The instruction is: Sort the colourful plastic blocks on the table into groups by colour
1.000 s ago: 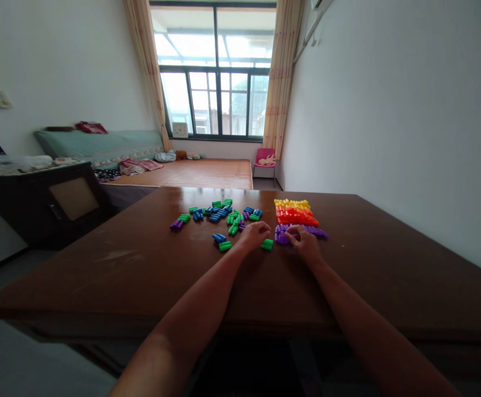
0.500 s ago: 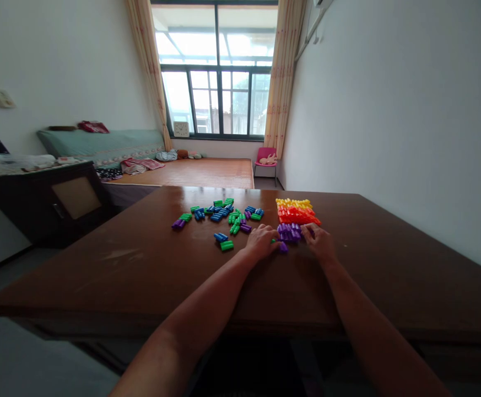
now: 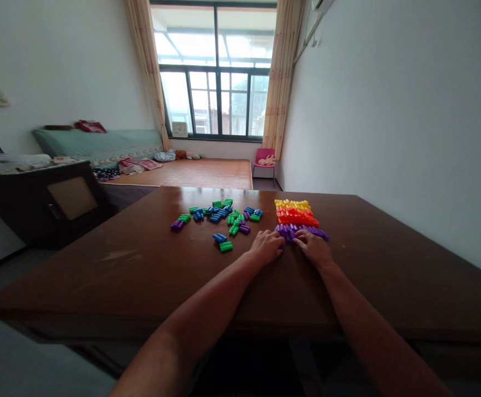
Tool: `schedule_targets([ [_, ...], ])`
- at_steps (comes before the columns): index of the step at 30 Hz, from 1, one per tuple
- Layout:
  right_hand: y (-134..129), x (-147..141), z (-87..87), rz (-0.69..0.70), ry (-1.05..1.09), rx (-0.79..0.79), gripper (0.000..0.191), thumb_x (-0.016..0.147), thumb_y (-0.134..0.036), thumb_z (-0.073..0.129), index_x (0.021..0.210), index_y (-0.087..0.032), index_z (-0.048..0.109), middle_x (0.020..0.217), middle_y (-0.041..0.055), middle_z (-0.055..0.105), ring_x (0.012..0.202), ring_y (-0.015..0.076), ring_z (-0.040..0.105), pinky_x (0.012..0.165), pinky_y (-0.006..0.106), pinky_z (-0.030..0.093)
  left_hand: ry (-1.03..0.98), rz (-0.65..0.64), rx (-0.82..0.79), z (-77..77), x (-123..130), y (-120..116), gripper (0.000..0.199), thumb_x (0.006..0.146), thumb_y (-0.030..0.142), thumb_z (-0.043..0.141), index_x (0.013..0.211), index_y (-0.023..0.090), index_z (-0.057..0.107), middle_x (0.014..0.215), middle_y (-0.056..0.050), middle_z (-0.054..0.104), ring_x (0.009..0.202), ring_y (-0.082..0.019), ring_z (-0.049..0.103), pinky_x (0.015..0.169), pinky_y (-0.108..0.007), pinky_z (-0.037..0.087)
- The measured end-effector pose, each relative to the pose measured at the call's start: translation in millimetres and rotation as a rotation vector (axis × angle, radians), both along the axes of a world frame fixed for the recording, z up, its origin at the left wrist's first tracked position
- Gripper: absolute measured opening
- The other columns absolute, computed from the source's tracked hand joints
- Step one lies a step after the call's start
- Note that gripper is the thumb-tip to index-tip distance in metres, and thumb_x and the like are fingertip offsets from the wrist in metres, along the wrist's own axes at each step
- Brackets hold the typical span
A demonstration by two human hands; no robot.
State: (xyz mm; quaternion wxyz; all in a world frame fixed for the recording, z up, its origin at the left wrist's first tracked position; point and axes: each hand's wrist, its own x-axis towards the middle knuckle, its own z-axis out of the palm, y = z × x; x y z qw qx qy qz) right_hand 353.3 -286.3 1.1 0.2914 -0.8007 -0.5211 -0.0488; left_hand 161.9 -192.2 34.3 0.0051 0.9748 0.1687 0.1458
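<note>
The brown counter [image 3: 141, 292] has a dark, closed cabinet [image 3: 37, 198] beyond its left edge. The left hand [image 3: 267, 245], fingers curled, and the right hand [image 3: 314, 247], fingers bent, rest at the purple pieces [image 3: 285, 231], toward the far right corner; whether either pinches one, I cannot tell.

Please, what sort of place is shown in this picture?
Probably a room in someone's home: there is what looks like a bed, curtains beside a large window, and a pink chair.
</note>
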Motion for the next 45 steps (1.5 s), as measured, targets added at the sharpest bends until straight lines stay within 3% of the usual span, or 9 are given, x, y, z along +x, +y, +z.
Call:
schedule_targets([
  [8,3.7,-1.2,-1.4,-0.031,0.061,-0.041,0.020,0.086,-0.034,0.058,0.103,-0.025,0.063,0.096,0.0023,0.075,0.086,0.0223,0.069,0.074,0.031,0.049,0.019,-0.034,0.015,1.5,-0.3,-5.7,0.026,0.087,0.026,0.053,0.113,0.027,0.060,0.112,-0.004,0.062,0.098,-0.022,0.062,0.088,-0.035,0.047],
  [15,5.6,2.0,-4.9,-0.025,0.078,-0.027,0.016,0.083,-0.029,0.059,0.098,-0.025,0.064,0.093,0.0016,0.074,0.084,0.0194,0.068,0.071,0.028,0.047,-0.038,-0.096,-0.059,-3.1,5.1,-4.6,0.021,0.086,0.018,0.051,0.103,0.024,0.063,0.104,-0.003,0.063,0.097,-0.019,0.062,0.085,-0.028,0.048],
  [26,4.1,-1.9,-2.0,-0.020,0.055,-0.044,0.015,0.082,-0.029,0.060,0.095,-0.024,0.065,0.094,0.0020,0.073,0.087,0.0199,0.068,0.072,0.029,0.047,-0.166,0.154,-0.092,5.0,-3.4,10.3,0.016,0.084,0.023,0.055,0.099,0.023,0.063,0.102,-0.004,0.061,0.094,-0.019,0.061,0.085,-0.030,0.047],
  [35,6.1,-1.6,-3.0,0.001,0.083,0.029,0.019,0.081,-0.027,0.062,0.100,-0.024,0.064,0.100,0.0022,0.072,0.090,0.0181,0.067,0.078,0.028,0.048,-0.196,0.110,-0.097,-5.3,9.8,20.9,0.016,0.088,0.025,0.055,0.099,0.023,0.066,0.099,-0.004,0.061,0.093,-0.019,0.061,0.083,-0.028,0.048],
  [45,8.4,-6.4,-0.7,-0.007,-0.009,0.011,0.023,0.086,-0.036,0.058,0.105,-0.026,0.065,0.101,0.0020,0.072,0.087,0.0186,0.066,0.070,0.027,0.047,-0.290,0.163,-0.285,-12.4,9.4,28.4,0.021,0.084,0.037,0.062,0.099,0.025,0.071,0.105,-0.004,0.062,0.095,-0.018,0.062,0.089,-0.029,0.048],
])
